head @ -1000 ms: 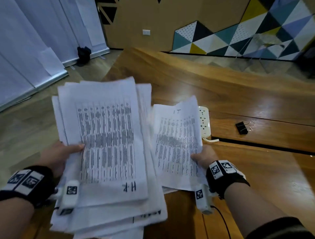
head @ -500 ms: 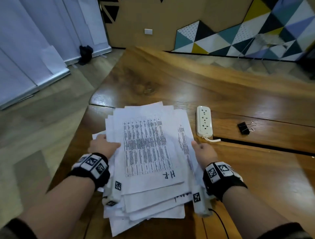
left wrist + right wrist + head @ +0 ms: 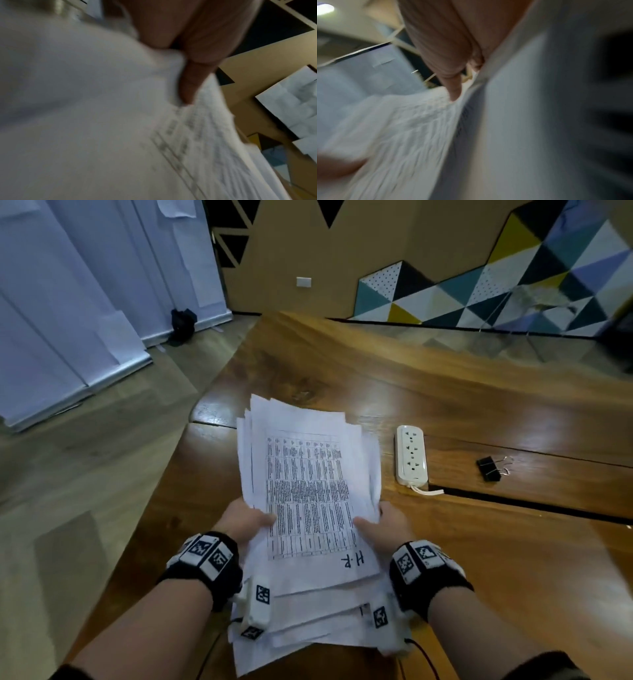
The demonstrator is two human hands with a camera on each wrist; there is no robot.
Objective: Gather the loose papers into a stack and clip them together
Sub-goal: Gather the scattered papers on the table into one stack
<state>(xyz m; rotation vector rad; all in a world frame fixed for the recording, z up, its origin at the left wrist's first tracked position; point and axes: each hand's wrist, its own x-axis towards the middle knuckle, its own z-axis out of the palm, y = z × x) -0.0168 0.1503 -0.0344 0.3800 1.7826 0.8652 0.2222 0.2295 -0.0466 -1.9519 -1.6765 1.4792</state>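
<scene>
Squaring papers (image 3: 308, 501) over worktop (image 3: 445, 405) | left hand (image 3: 245, 522) and right hand (image 3: 387, 529) grip opposite side edges, thumbs on top, to align sheets | clip (image 3: 489, 469) waits beyond strip (image 3: 411, 455), apart

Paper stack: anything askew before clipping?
Yes. The paper stack, held by the left hand and right hand, is fanned: lower sheets stick out unevenly at the near edge. The binder clip lies unused.

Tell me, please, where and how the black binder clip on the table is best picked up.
Probably by its black body, pinched from above across its sides: it lies flat on the table, apart from the power strip, with its wire handles folded to its right, too thin to hold firmly.
</scene>
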